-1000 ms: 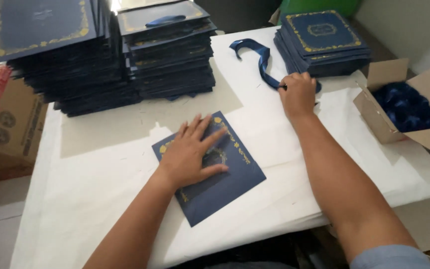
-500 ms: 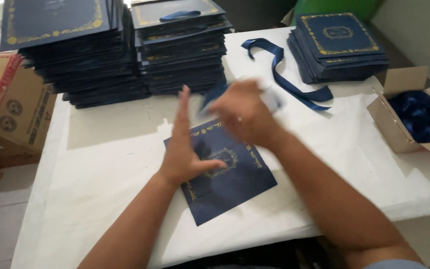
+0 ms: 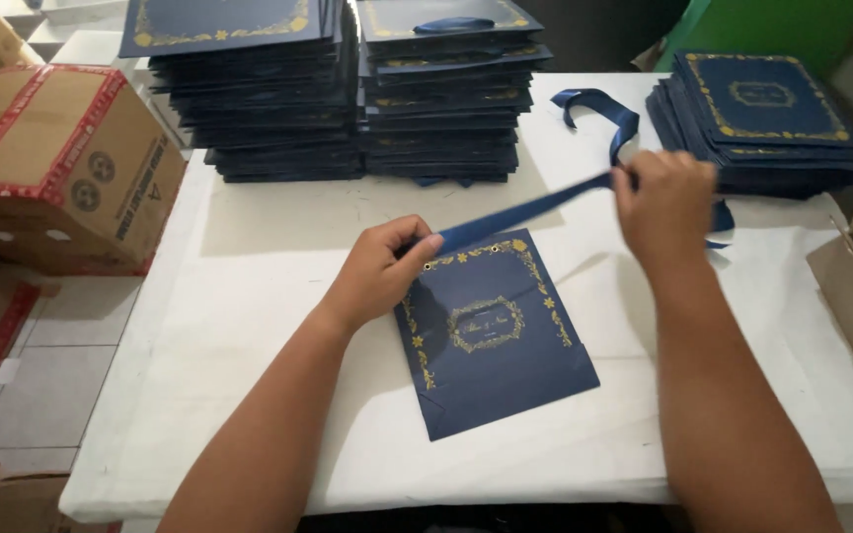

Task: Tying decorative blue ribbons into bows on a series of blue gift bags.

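Near the table's [image 3: 249, 326] front edge lies a flat navy paper bag [image 3: 501, 341], light and stiff but easily creased. Across its top edge stretches a soft, slippery blue ribbon [image 3: 530, 209], best pinched near its ends. Left hand [image 3: 377, 271] fingers are clamped on one end, right hand [image 3: 665, 202] fingers closed round the other. Half a second ago both hands blurred above the bag, ribbon slack.

White table [image 3: 249, 296]: bag [image 3: 496, 336], 3 stacks [image 3: 278, 99]
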